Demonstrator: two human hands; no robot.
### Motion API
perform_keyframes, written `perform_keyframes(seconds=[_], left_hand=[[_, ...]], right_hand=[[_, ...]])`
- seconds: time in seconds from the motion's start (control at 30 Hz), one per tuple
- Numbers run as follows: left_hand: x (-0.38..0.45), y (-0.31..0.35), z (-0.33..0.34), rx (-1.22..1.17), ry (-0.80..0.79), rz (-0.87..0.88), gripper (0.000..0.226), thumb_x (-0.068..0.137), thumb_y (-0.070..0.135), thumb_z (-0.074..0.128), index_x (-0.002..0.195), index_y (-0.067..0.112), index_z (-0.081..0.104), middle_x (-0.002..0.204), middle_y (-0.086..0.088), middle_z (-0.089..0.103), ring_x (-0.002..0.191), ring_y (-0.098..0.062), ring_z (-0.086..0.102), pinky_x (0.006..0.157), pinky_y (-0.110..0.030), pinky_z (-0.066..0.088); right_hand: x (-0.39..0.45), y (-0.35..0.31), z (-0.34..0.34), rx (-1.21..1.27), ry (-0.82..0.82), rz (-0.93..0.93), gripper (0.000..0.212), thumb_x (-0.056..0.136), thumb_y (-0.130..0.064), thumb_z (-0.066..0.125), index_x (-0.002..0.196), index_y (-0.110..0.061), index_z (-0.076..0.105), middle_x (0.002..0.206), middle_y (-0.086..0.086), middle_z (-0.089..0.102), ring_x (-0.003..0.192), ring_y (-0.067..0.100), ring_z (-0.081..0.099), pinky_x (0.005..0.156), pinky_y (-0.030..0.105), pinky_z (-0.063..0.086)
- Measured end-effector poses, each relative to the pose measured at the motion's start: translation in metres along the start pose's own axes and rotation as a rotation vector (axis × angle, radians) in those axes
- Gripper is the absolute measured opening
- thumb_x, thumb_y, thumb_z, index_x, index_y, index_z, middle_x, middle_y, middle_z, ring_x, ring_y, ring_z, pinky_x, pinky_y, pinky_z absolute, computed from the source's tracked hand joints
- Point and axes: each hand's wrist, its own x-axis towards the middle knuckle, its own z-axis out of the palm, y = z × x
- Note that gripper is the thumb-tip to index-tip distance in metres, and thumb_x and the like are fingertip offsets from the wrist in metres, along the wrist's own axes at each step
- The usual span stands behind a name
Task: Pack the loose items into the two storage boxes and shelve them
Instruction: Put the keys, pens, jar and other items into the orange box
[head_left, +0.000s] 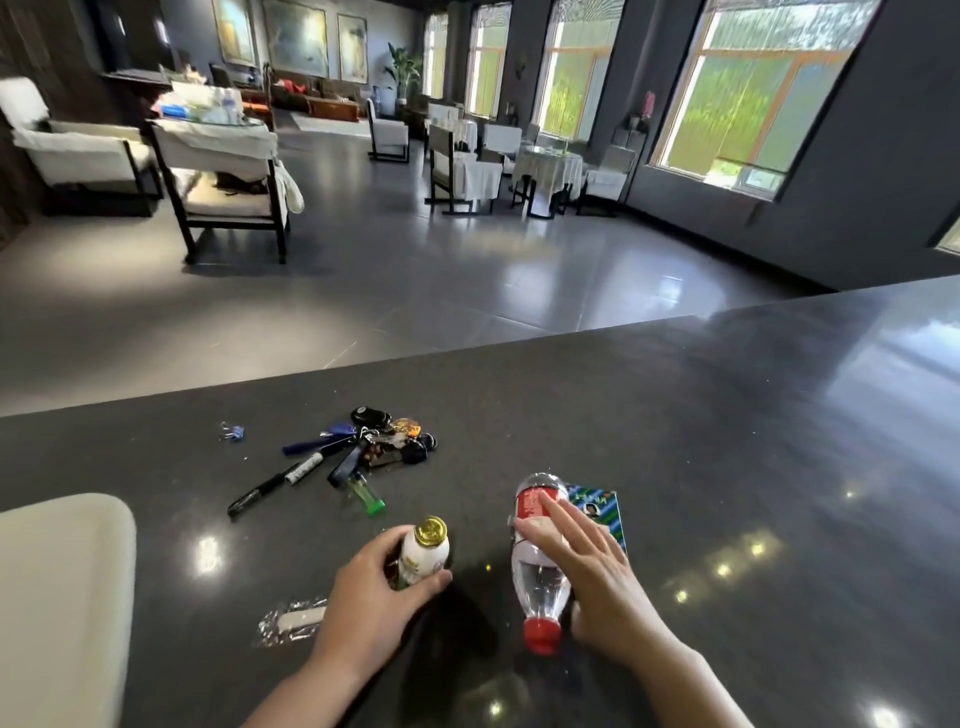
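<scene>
On the dark counter (675, 441) my left hand (374, 597) is wrapped around a small white bottle with a gold cap (423, 551) that stands upright. My right hand (587, 577) lies over a clear water bottle with a red label and red cap (537, 561) lying on its side, cap towards me; the fingers are spread on it. A green-blue card pack (602, 506) lies under and beside that bottle. Farther off lie a bunch of keys (379, 441), a black marker (275, 486), a green lighter (369, 496), a small binder clip (232, 431) and a clear-wrapped packet (293, 621).
A pale rounded box or seat edge (62, 597) sits at the near left. The counter's far edge (467, 348) drops to a grey tiled floor. Chairs (223, 171) and clothed tables (550, 166) stand beyond. No shelf is in view.
</scene>
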Motion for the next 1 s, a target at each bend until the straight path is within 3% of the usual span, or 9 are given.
perform_keyframes(seconds=[0.1,0.17,0.23,0.33,0.4,0.47,0.57,0.83,1.0], left_hand=[[-0.012,0.001,-0.006,-0.039,0.000,-0.026,0.043,0.059,0.028,0.089,0.091,0.045,0.065,0.094,0.025,0.069,0.089,0.004,0.064,0.074,-0.012,0.048],[-0.017,0.004,-0.014,-0.043,0.025,-0.030,0.045,0.058,0.031,0.089,0.094,0.042,0.065,0.095,0.028,0.068,0.091,0.007,0.062,0.071,-0.004,0.044],[-0.022,0.009,-0.025,-0.045,0.060,-0.031,0.044,0.058,0.034,0.089,0.093,0.042,0.064,0.093,0.029,0.067,0.087,0.008,0.062,0.069,0.000,0.041],[-0.031,0.016,-0.043,-0.063,0.105,-0.026,0.041,0.057,0.033,0.088,0.089,0.044,0.065,0.088,0.027,0.069,0.080,0.008,0.063,0.065,0.000,0.041],[-0.042,0.017,-0.058,-0.101,0.157,-0.042,0.043,0.055,0.033,0.089,0.090,0.044,0.066,0.089,0.026,0.070,0.080,0.008,0.064,0.066,-0.003,0.044],[-0.056,0.017,-0.074,-0.130,0.222,-0.078,0.047,0.052,0.040,0.088,0.091,0.047,0.065,0.092,0.030,0.068,0.083,0.011,0.063,0.069,-0.010,0.045],[-0.083,0.016,-0.096,-0.149,0.305,-0.145,0.053,0.044,0.047,0.086,0.092,0.046,0.064,0.090,0.024,0.071,0.084,0.006,0.065,0.077,-0.017,0.046],[-0.165,0.029,-0.177,-0.078,0.563,-0.134,0.048,0.055,0.043,0.086,0.096,0.039,0.063,0.097,0.020,0.068,0.091,-0.004,0.064,0.081,-0.028,0.051],[-0.221,0.043,-0.274,0.014,0.819,-0.059,0.045,0.056,0.046,0.083,0.096,0.037,0.065,0.097,0.019,0.066,0.090,0.002,0.061,0.071,-0.012,0.046]], right_hand=[[0.013,0.000,0.000,-0.078,-0.016,-0.106,0.068,0.074,-0.025,0.069,0.135,-0.043,0.045,0.154,-0.020,0.003,0.146,0.004,-0.007,0.119,0.030,0.002],[0.023,-0.002,-0.003,-0.105,-0.045,-0.183,0.060,0.076,-0.030,0.072,0.132,-0.037,0.050,0.153,-0.020,0.021,0.146,0.004,0.004,0.120,0.029,0.004],[0.028,-0.011,-0.006,-0.102,-0.035,-0.244,0.052,0.076,-0.041,0.071,0.125,-0.036,0.056,0.141,-0.022,0.046,0.141,0.002,0.026,0.118,0.030,0.019],[0.029,-0.036,-0.014,0.043,0.060,-0.182,0.055,0.063,-0.065,0.070,0.111,-0.042,0.056,0.111,-0.034,0.057,0.114,-0.009,0.048,0.095,0.003,0.029],[0.026,-0.051,-0.021,0.257,0.121,-0.064,0.060,0.054,-0.073,0.071,0.106,-0.048,0.055,0.099,-0.039,0.059,0.097,-0.014,0.054,0.079,0.000,0.035],[0.020,-0.064,-0.020,0.539,0.126,0.015,0.057,0.051,-0.065,0.079,0.101,-0.046,0.060,0.092,-0.027,0.069,0.082,-0.007,0.064,0.072,0.012,0.048],[0.003,-0.092,-0.002,0.788,0.108,0.066,0.051,0.052,-0.043,0.088,0.098,-0.038,0.069,0.087,-0.008,0.075,0.079,0.010,0.072,0.070,0.028,0.056],[-0.025,-0.208,0.006,0.883,0.005,0.039,0.044,0.050,-0.052,0.084,0.086,-0.030,0.071,0.079,-0.011,0.074,0.074,0.005,0.070,0.069,0.030,0.056],[-0.019,-0.315,-0.013,0.969,-0.058,-0.127,0.050,0.043,-0.051,0.084,0.086,-0.028,0.070,0.078,-0.014,0.074,0.073,0.004,0.070,0.069,0.028,0.054]])
